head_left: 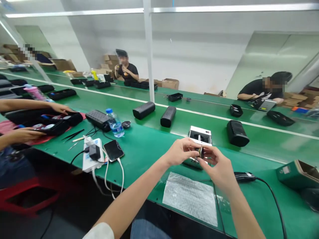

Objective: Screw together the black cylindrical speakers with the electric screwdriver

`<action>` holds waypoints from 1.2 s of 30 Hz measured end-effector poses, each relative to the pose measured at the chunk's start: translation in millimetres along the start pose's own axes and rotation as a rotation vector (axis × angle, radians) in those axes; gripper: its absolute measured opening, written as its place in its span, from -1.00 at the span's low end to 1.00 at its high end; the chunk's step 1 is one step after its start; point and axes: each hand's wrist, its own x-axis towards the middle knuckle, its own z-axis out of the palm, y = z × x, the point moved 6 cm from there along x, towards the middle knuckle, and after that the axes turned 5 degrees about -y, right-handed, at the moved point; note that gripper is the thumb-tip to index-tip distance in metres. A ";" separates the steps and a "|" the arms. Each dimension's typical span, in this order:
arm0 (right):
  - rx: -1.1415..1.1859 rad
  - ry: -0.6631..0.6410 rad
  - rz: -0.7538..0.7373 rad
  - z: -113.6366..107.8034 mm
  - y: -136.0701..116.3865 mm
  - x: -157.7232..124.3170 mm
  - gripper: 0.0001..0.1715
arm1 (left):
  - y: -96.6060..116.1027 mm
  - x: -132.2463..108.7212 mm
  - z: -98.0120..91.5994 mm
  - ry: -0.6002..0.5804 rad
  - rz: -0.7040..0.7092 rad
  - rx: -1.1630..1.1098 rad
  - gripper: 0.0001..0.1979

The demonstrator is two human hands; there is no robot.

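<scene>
Between the fingertips of both hands is a small round part [201, 152] with a dark face and a shiny rim; its exact kind is partly hidden by the fingers. My left hand [179, 151] pinches it from the left, and my right hand [219, 165] grips it from the right. Just behind and beneath the hands stands a white, open-topped housing [200, 131] with dark openings inside. A crinkled sheet of bubble wrap [190, 198] lies on the green bench in front of me. To the right of my right hand rests a black corded tool [245, 177].
Left on the bench are a phone [113, 150], a white power strip [91, 159] with cables, a water bottle [116, 124] and black tweezers [72, 134]. Black speakers [238, 133] sit on the conveyor. A co-worker's hands [27, 134] hold a black case. A green box [296, 174] stands right.
</scene>
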 end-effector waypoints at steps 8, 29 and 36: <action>0.091 0.068 -0.017 -42.3 13.7 44.8 -0.12 | 15.0 66.5 7.8 -0.025 0.075 0.051 -0.85; -0.038 0.122 -0.225 -45.5 5.5 28.9 -0.54 | 20.4 59.7 16.8 -0.068 0.146 0.143 -0.75; -0.090 0.128 -0.178 -44.8 13.4 33.4 -0.48 | 7.7 70.4 11.6 -0.060 0.120 0.204 -0.79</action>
